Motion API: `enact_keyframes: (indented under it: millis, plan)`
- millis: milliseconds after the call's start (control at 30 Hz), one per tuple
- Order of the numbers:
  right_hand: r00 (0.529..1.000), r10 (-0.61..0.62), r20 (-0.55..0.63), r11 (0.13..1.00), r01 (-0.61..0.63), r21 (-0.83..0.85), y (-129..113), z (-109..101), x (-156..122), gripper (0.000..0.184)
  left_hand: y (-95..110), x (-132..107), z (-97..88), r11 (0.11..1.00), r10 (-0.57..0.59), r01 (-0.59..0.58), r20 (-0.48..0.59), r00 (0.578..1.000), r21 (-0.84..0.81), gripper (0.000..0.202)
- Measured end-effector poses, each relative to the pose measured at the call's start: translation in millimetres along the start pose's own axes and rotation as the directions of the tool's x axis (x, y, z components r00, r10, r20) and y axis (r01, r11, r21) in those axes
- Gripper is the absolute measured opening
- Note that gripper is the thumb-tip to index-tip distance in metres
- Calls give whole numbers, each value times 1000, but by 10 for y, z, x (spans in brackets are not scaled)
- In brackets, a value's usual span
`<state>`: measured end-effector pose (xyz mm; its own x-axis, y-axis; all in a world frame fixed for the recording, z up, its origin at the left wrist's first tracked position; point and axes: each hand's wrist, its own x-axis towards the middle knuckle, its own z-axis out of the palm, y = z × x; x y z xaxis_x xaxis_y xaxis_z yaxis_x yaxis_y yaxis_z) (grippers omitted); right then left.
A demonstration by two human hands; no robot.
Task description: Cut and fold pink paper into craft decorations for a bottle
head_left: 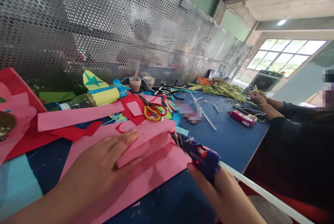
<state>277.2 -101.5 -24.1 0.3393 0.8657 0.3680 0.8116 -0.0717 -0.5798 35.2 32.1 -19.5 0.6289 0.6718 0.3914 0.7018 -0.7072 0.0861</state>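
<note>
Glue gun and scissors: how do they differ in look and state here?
The glue gun is dark blue; the scissors have red and yellow handles. The glue gun is held in the right grip, while the scissors lie unheld. The glue gun is nearer the camera than the scissors. Both are hand tools.

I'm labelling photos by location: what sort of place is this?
Probably a craft workspace: a glue gun in the right hand, pink paper in the left hand, and scissors lying among paper pieces.
</note>
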Motion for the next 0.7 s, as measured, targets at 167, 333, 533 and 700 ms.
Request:
enact_keyframes:
  millis: [167, 333, 533, 700]
  plan:
    - [982, -130, 137, 991, 127, 35, -145, 9, 6, 40, -7, -40, 12, 998, 46, -48, -46, 998, -41, 46]
    - [988, -133, 81, 990, 129, 54, -153, -2, -1, 36, 32, -33, -37, 997, 73, -75, -63, 995, -21, 49]
    - [992, -107, 69, 994, 108, -4, -102, -71, 18, 30, 22, -20, -44, 994, 84, -87, -45, 995, -66, 47]
    - [960, -212, 184, 971, 185, 154, -310, 41, -13, 21, -14, -56, 13, 993, 93, -95, -30, 995, -75, 45]
